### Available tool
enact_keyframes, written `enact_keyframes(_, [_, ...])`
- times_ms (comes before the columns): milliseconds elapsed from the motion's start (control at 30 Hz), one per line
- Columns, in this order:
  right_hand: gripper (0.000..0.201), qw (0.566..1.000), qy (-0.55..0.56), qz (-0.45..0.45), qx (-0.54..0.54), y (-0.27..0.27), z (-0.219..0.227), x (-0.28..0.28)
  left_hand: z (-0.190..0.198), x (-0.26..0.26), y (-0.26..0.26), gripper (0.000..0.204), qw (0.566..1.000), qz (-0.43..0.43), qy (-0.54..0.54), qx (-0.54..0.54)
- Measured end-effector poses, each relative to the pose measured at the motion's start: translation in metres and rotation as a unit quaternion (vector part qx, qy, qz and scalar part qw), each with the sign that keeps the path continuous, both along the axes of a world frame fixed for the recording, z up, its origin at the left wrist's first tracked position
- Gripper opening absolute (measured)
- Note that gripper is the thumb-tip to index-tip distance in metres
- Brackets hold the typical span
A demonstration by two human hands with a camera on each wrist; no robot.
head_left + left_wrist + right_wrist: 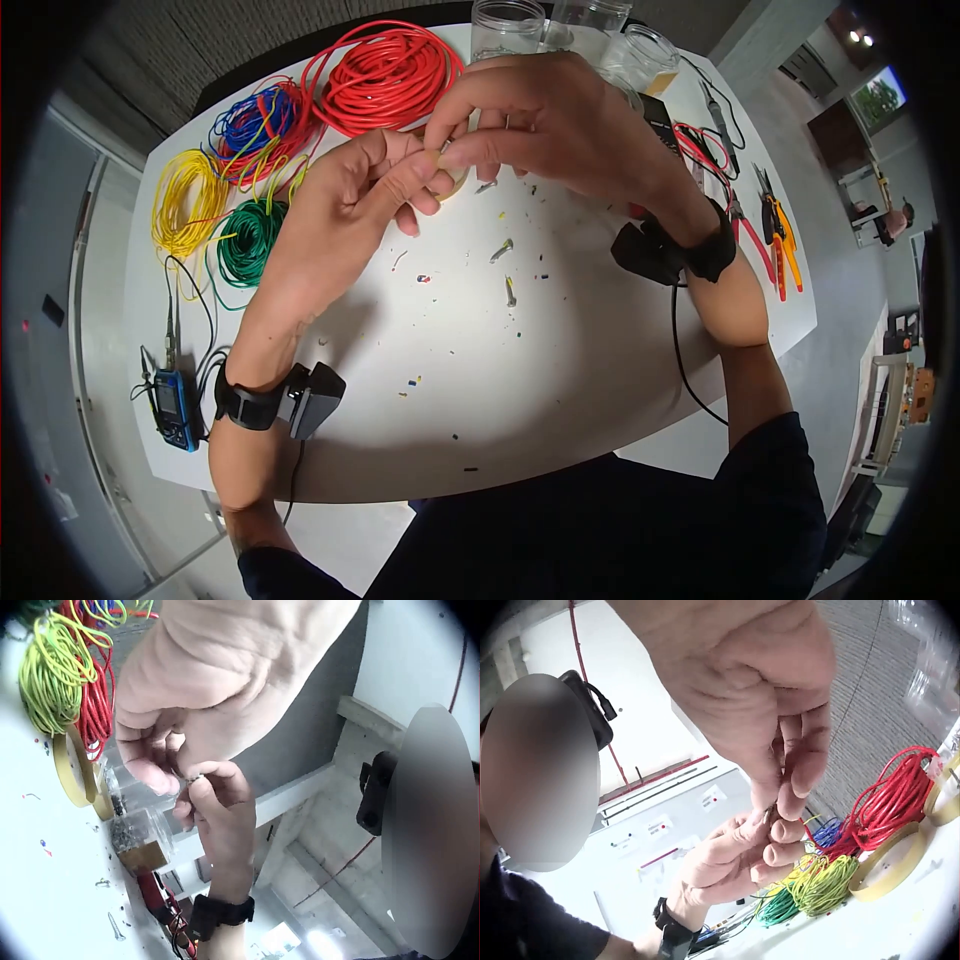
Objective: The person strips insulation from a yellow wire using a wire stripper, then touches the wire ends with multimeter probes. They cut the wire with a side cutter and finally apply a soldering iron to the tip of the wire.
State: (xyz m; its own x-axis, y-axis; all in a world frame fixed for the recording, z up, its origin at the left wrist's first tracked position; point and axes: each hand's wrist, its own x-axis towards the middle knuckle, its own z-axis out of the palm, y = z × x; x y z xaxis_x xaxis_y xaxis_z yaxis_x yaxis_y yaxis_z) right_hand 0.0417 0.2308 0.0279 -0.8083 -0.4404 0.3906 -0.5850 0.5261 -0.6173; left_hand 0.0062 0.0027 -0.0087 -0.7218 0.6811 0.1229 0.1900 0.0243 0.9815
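Observation:
Both hands meet above the far middle of the table, fingertips together. Between them is a tiny metallic piece (768, 816), mostly covered by the fingers; I cannot tell its kind. My left hand (345, 205) pinches it between thumb and fingertips from the left. From the right, my right hand (560, 125) has its thumb and index fingertip on the same piece, seen also in the left wrist view, where the right hand (221, 810) is below the left. Screws (511, 291) and small wire scraps (424, 279) lie on the white table (450, 400) beneath.
At the back left are coils of red cable (385, 80), yellow wire (188, 205) and green wire (250, 240). Tape rolls (891, 864) stand near them. Clear jars (507, 30) are at the back, pliers (780, 235) at right, a blue handheld meter (175, 410) at left.

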Motion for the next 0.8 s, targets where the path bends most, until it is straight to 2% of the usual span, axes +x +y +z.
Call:
enact_keyframes(100, [0.014,0.998,-0.051,-0.022,-0.039,-0.003,0.0,0.002,-0.003,-0.002,-0.001,0.022,0.999,-0.007,-0.035,0.037])
enact_keyframes(133, [0.013,0.997,-0.036,-0.03,-0.054,-0.005,-0.003,0.002,-0.004,-0.004,-0.002,0.022,0.996,-0.016,-0.059,0.067])
enact_keyframes(267, [0.012,0.996,-0.007,-0.054,-0.07,-0.008,-0.004,0.002,0.003,-0.001,-0.002,0.024,0.991,-0.009,-0.111,0.079])
enact_keyframes(333, [0.012,0.997,0.023,-0.056,-0.049,-0.006,-0.005,0.001,0.006,0.001,-0.001,0.025,0.978,0.01,-0.19,0.081])
enact_keyframes(400, [0.011,0.997,0.053,-0.055,-0.026,-0.005,-0.006,-0.002,0.002,-0.002,-0.003,0.026,0.981,0.0,-0.179,0.081])
enact_keyframes(500, [0.011,0.993,0.1,-0.031,-0.059,-0.005,-0.004,-0.005,0.001,-0.002,-0.004,0.029,0.986,-0.021,-0.148,0.07])
enact_keyframes(567, [0.013,0.979,-0.029,-0.105,-0.173,-0.002,0.013,-0.003,0.003,0.0,-0.005,0.03,0.989,-0.031,-0.128,0.062])
enact_keyframes(600, [0.013,0.98,-0.029,-0.102,-0.17,0.001,0.022,-0.004,0.004,0.002,-0.005,0.03,0.99,-0.037,-0.125,0.056])
enact_keyframes(667, [0.013,0.966,-0.009,-0.209,-0.153,0.013,0.038,-0.016,0.006,0.005,-0.004,0.029,0.99,-0.041,-0.123,0.051])
enact_keyframes(700, [0.013,0.966,-0.01,-0.209,-0.152,0.019,0.04,-0.025,0.007,0.005,-0.004,0.029,0.991,-0.036,-0.119,0.042])
enact_keyframes(767, [0.017,0.955,0.054,-0.282,-0.068,0.034,0.046,-0.049,0.008,0.005,-0.004,0.028,0.993,-0.031,-0.113,0.034])
enact_keyframes(800, [0.017,0.955,0.056,-0.283,-0.066,0.042,0.047,-0.06,0.007,0.005,-0.004,0.027,0.993,-0.035,-0.107,0.037])
